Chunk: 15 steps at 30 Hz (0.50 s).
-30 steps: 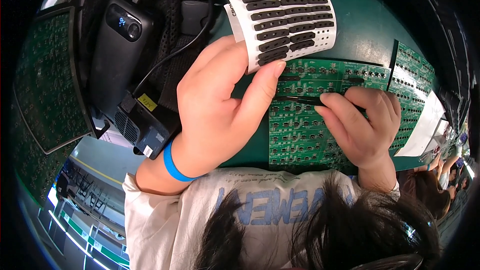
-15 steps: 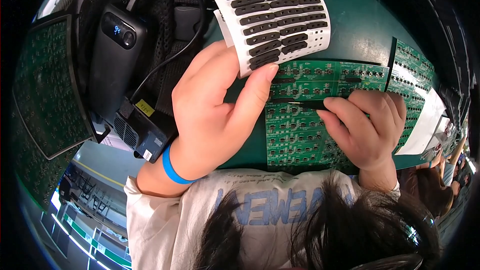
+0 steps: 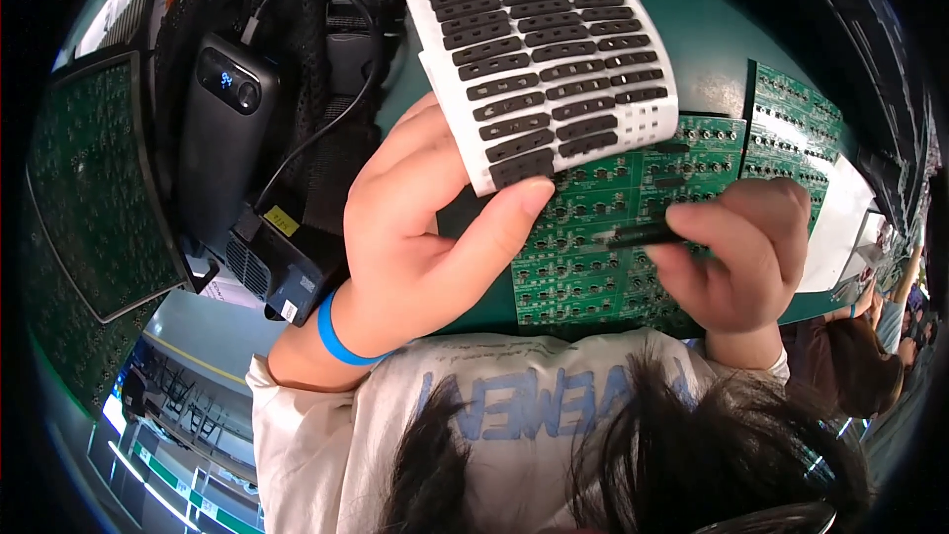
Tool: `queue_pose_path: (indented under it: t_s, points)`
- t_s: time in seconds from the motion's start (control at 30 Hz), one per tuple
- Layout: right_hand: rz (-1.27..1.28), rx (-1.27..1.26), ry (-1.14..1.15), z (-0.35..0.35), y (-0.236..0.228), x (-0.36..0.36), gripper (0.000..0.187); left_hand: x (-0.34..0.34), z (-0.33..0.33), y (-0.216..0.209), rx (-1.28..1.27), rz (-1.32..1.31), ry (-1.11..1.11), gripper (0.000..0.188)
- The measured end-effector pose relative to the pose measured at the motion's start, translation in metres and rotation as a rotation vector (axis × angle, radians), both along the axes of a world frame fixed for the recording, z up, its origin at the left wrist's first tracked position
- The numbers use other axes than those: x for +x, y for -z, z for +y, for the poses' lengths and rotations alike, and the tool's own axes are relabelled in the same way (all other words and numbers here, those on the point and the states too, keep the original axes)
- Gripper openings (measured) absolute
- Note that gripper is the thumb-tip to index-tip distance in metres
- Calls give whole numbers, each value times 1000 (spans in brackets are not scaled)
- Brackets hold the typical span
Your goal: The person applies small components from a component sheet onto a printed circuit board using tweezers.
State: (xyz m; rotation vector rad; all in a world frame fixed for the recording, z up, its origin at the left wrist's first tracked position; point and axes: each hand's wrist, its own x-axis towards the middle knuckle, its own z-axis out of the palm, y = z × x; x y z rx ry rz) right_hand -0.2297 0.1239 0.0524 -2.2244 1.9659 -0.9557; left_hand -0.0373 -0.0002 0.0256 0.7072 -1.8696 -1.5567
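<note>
My left hand [image 3: 420,227] pinches the lower left corner of a white backing sheet [image 3: 647,124] between thumb and fingers. Short black strips [image 3: 578,69] with small slots fill it in columns, and its lower right corner is bare. The curved sheet hangs over a green circuit board [image 3: 568,287] and hides its upper left part. My right hand [image 3: 736,247] is closed on dark tweezers [image 3: 643,235], held above the middle of the board. Their tip is blurred, so whether it holds anything cannot be seen. Two black strips [image 3: 670,181] lie on the board above this hand.
Another green board [image 3: 791,129] and a white sheet [image 3: 830,227] lie at the right. On the left are a black power bank [image 3: 227,129] with a cable, a small black box [image 3: 262,257] and a framed board [image 3: 89,178]. Another person [image 3: 855,361] is at the far right.
The backing sheet has come lower and nearer, covering more of the board's left side. My right hand and the tweezers have shifted slightly right, and the tip has left the black strip at the board's left.
</note>
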Motion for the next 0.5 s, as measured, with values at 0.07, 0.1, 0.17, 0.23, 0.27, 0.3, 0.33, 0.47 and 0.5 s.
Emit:
queue_pose_path:
  t_s: [0.07,0.1,0.17,0.23,0.27,0.3,0.33,0.47,0.5]
  points:
    - [72,-19,90,-2,-2,1,30,0,2,-3,75,22,27,21]
    - [68,-31,114,-3,0,2,30,1,3,-4,124,30,58,21]
    - [112,-51,113,-3,0,0,30,1,4,-3,195,75,101,22]
    - [155,-70,110,-3,0,-1,30,1,2,-3,195,82,118,22]
    - [157,-62,116,-2,1,-1,30,2,2,-3,196,85,129,23]
    - [160,-53,121,-2,1,-1,31,2,1,-2,194,85,129,23]
    - [159,-54,121,-3,1,-1,31,3,1,-1,175,95,136,22]
    - [157,-6,145,-5,0,-2,28,2,-2,-2,104,89,194,22]
    - [120,6,150,-6,1,-2,27,3,-2,-1,74,84,210,21]
